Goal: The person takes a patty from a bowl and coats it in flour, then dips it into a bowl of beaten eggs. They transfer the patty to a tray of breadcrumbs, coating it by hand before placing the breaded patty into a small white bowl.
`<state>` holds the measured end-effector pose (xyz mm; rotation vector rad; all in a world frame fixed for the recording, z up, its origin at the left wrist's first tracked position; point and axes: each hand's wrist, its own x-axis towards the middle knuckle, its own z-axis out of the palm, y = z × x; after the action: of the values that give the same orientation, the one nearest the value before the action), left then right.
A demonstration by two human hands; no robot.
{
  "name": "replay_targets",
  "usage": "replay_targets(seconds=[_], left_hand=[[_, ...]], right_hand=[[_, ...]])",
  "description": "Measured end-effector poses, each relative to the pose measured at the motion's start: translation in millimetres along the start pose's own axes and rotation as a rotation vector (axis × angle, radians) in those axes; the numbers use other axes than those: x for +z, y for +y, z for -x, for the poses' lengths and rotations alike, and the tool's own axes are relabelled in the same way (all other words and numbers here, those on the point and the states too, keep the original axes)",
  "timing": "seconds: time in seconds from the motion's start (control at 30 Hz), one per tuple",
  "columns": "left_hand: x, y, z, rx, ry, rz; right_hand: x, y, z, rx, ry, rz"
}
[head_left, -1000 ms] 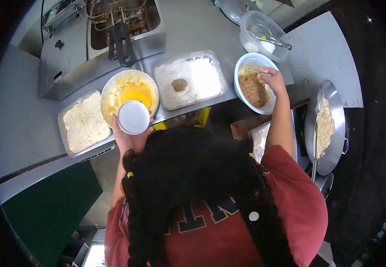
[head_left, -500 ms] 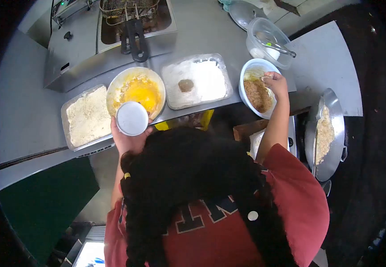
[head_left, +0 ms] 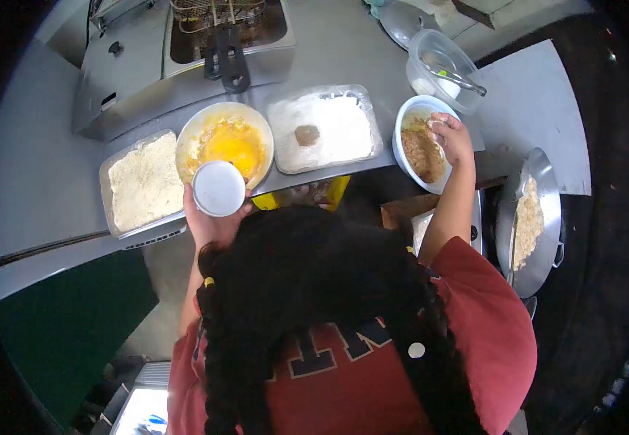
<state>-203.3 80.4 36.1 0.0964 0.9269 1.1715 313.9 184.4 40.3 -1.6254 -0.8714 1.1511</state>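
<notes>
My left hand (head_left: 211, 226) grips a small round white cup (head_left: 219, 188), seen from above, at the near edge of a bowl (head_left: 262, 130) of yellow beaten egg (head_left: 236, 147). Over the rim of a pale blue bowl (head_left: 399, 142) is my right hand (head_left: 453, 138). Its fingers are curled together, with whitish coating on them; what they hold, if anything, I cannot make out. Brown minced filling (head_left: 422, 152) fills much of that bowl. Between the two bowls, a brown flattened patty (head_left: 306, 135) lies on white flour (head_left: 336, 119) in a metal tray (head_left: 381, 145).
At the left stands a tray (head_left: 106, 190) of pale crumbs. A deep fryer (head_left: 271, 61) with a wire basket (head_left: 220, 11) is behind, its black handles pointing toward me. A clear tub (head_left: 423, 47) with tongs (head_left: 470, 85) stands back right; a large metal wok (head_left: 546, 239) is at far right.
The whole view has shifted slightly. My left hand still has the white cup by the egg bowl, and my right hand stays over the filling with its fingers slightly more curled.
</notes>
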Motion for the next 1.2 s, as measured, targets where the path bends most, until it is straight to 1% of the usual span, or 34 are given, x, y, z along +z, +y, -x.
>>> replay_targets(seconds=[0.07,0.1,0.17,0.2,0.27,0.3,0.37,0.4,0.47,0.5,0.57,0.6,0.63,0.7,0.73,0.8,0.83,0.9,0.93,0.97,1.0,1.03,1.1,1.13,1.2], left_hand=[[-3,0,2,0.023,-0.036,0.011],[-6,0,3,0.028,-0.031,0.014],[-13,-1,3,0.034,-0.104,0.059],[-14,-1,5,0.039,-0.1,0.062],[-17,0,8,0.054,-0.089,0.071],[-18,0,10,0.06,-0.084,0.074],[-17,0,16,0.083,-0.037,0.086],[-16,0,18,0.089,-0.032,0.09],[-17,1,21,0.087,0.001,0.092],[-19,1,21,0.093,0.007,0.096],[-22,0,22,0.088,-0.019,0.105],[-23,1,23,0.091,-0.015,0.108],[-23,0,24,0.101,-0.041,0.118],[-25,-1,24,0.11,-0.068,0.129],[-28,-2,23,0.112,-0.089,0.134],[-30,-3,21,0.114,-0.111,0.138],[-30,-3,21,0.118,-0.111,0.13],[-28,-3,21,0.121,-0.111,0.12],[-24,-2,22,0.112,-0.072,0.11],[-22,-1,22,0.104,-0.034,0.1],[-22,-2,22,0.104,-0.035,0.099],[-22,-2,22,0.102,-0.03,0.1],[-21,-2,22,0.101,-0.024,0.101],[-21,-2,22,0.103,-0.024,0.101],[-22,-2,22,0.104,-0.023,0.101]], right_hand=[[28,-12,4,-0.052,-0.108,-0.008],[43,-16,5,-0.052,-0.116,-0.008],[77,-20,6,-0.082,-0.334,-0.066],[96,-20,6,-0.081,-0.341,-0.065],[135,-18,7,-0.079,-0.467,-0.03],[152,-15,6,-0.079,-0.475,-0.029],[184,-7,5,0.0,-0.634,0.022],[197,-3,7,0.001,-0.643,0.024],[218,5,10,0.016,-0.691,0.129],[224,13,8,0.017,-0.7,0.132],[233,33,-3,-0.2,-0.601,0.511],[236,36,-1,-0.305,-0.554,0.576],[237,37,-1,-0.306,-0.558,0.578],[241,35,4,-0.441,-0.449,0.739],[243,33,9,-0.442,-0.449,0.74],[247,31,16,-0.598,-0.395,0.7],[250,33,18,-0.598,-0.395,0.7],[253,36,21,-0.696,-0.31,0.837],[252,35,24,-0.695,-0.309,0.835],[251,36,28,-0.711,-0.361,0.864],[251,35,31,-0.726,-0.414,0.894],[249,36,32,-0.726,-0.412,0.893],[244,39,32,-0.812,-0.488,0.994],[241,37,28,-0.812,-0.487,0.994],[234,30,22,-0.909,-0.601,0.977]])
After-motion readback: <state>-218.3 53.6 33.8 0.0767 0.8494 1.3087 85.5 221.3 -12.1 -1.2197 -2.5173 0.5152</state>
